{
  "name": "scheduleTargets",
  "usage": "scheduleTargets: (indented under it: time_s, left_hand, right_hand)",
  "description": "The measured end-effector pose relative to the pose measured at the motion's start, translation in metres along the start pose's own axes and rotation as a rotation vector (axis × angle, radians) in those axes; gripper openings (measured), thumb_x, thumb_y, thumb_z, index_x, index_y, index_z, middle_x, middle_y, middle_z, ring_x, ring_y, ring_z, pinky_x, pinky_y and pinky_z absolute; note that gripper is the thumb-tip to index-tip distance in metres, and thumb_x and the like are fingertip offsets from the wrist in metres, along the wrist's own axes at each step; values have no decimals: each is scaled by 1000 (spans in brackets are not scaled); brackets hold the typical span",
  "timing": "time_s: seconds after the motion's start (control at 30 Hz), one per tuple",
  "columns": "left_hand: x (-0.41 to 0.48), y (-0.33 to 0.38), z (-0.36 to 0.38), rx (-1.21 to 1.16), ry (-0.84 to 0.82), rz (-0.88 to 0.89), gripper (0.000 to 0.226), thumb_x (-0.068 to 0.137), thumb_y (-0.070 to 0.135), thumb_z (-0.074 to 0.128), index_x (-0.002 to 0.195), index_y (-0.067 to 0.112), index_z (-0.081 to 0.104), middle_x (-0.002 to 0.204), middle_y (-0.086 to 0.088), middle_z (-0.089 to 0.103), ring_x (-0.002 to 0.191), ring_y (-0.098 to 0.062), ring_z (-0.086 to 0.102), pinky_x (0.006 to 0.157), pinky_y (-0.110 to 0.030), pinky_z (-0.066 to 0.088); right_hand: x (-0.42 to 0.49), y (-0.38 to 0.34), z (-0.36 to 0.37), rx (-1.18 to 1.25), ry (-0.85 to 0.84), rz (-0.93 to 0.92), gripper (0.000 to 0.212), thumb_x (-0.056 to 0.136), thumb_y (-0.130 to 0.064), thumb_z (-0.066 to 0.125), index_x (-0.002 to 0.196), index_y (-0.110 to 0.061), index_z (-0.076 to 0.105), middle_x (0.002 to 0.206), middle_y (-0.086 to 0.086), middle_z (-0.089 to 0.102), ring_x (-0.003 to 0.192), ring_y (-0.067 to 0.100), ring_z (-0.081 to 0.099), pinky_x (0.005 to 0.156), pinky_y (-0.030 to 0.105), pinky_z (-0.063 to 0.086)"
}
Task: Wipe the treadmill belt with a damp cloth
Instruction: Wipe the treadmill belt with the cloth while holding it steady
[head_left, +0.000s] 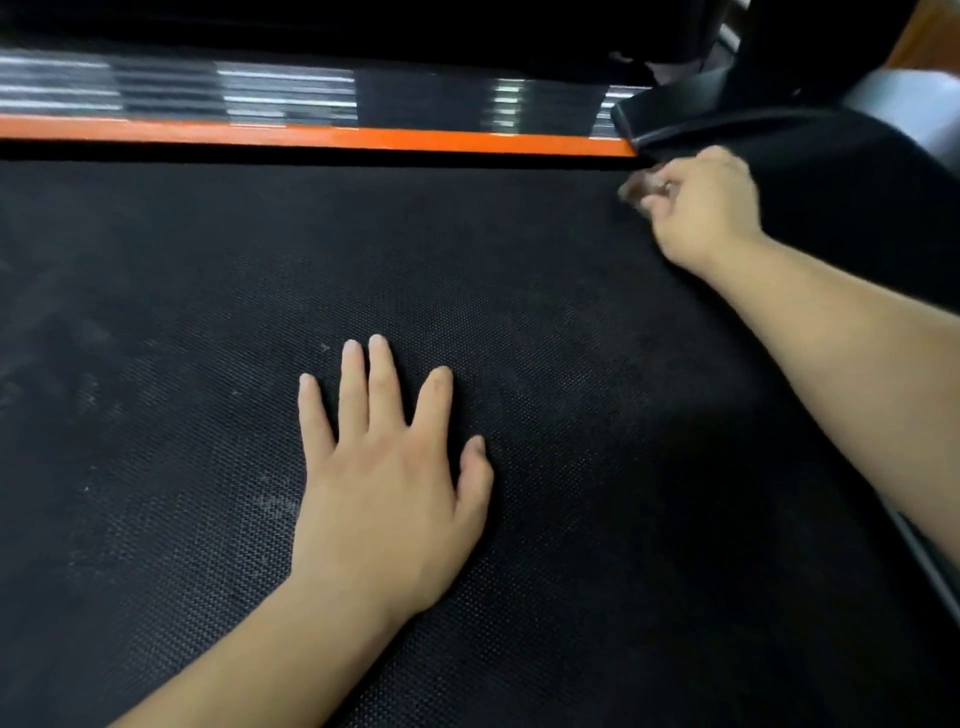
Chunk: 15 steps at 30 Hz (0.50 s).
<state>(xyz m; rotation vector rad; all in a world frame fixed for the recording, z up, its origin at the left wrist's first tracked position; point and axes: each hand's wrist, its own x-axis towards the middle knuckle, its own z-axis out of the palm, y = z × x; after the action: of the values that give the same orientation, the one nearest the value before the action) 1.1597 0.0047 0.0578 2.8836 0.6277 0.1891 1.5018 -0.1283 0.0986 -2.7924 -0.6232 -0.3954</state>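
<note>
**Treadmill belt** (182, 312), black and finely textured, seen from above. Its far edge runs under an orange stripe (311, 136). Behind the stripe lies a glossy side rail (260, 93) with blurred reflections. At the lower right a narrow grey edge strip (930, 566) borders the belt. The widest open stretch of belt lies to the left of the left hand and beyond it.

**Left hand** (384, 483): palm down near the middle of the belt, fingers straight and spread, holding nothing.

**Right hand** (701, 208): at the far right corner of the belt, just beside the end of the orange stripe. Its fingers are curled round a small brownish wad (640, 191) held at the belt's far edge. Blur hides the wad's texture, and contact with the belt cannot be told.

A black moulded cover (831, 171) rises just beyond the right hand and closes off the belt on that side. The right forearm crosses the right part of the belt diagonally.

The belt shows pale scuffs and dusty patches, mostly at the left and around the centre. Beyond the rail the background is dark.
</note>
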Motion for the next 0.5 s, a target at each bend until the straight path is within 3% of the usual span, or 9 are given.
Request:
scheduleTargets:
  time_s: [0.07, 0.13, 0.2, 0.23, 0.33, 0.37, 0.5]
  left_hand:
    - [0, 0, 0, -2, -1, 7, 63, 98, 55, 28, 148, 20, 40, 163, -27, 25, 155, -40, 11, 122, -64, 10]
    - [-1, -1, 0, -8, -4, 7, 63, 98, 55, 28, 148, 19, 41, 162, -28, 25, 155, -41, 11, 122, -64, 10]
    - [-1, 0, -1, -9, -7, 6, 64, 97, 55, 28, 148, 19, 42, 162, -28, 26, 155, -42, 12, 122, -65, 10]
    - [0, 0, -1, -7, -9, 7, 64, 97, 55, 27, 148, 19, 42, 162, -28, 25, 155, -42, 11, 122, -65, 9]
    - [1, 2, -2, -6, -11, 10, 64, 98, 56, 25, 149, 20, 39, 163, -28, 22, 155, -41, 8, 123, -64, 6]
    - [1, 2, -3, -7, -13, 9, 64, 98, 56, 24, 149, 20, 38, 163, -28, 21, 155, -41, 7, 123, -64, 6]
    - [-1, 2, -2, -13, -20, -1, 65, 98, 56, 24, 149, 20, 39, 163, -28, 22, 155, -41, 8, 122, -64, 6]
  right_hand:
    - [5, -3, 0, -104, 27, 164, 28, 94, -33, 59, 116, -19, 69, 127, 18, 50, 120, 38, 46, 103, 42, 37]
    - [-6, -13, 3, -146, 3, 27, 25, 94, -33, 59, 112, -20, 70, 125, 16, 51, 117, 38, 46, 99, 42, 36]
    - [-20, -8, -1, -40, -51, -138, 24, 92, -33, 63, 110, -20, 71, 116, 14, 54, 112, 37, 49, 96, 41, 41]
    - [-21, -1, -6, -24, -66, -134, 25, 91, -34, 63, 109, -20, 72, 113, 14, 55, 110, 36, 51, 96, 42, 44]
    - [-15, 3, -16, -54, -24, 108, 27, 90, -36, 62, 111, -20, 72, 115, 17, 60, 110, 40, 56, 97, 42, 48]
    - [-20, -3, -13, -14, -25, 104, 28, 88, -35, 63, 109, -20, 73, 113, 17, 62, 107, 38, 58, 96, 40, 49]
    - [-67, -19, -8, 144, -98, -232, 19, 88, -27, 67, 103, -18, 75, 94, 11, 55, 89, 28, 55, 84, 31, 45]
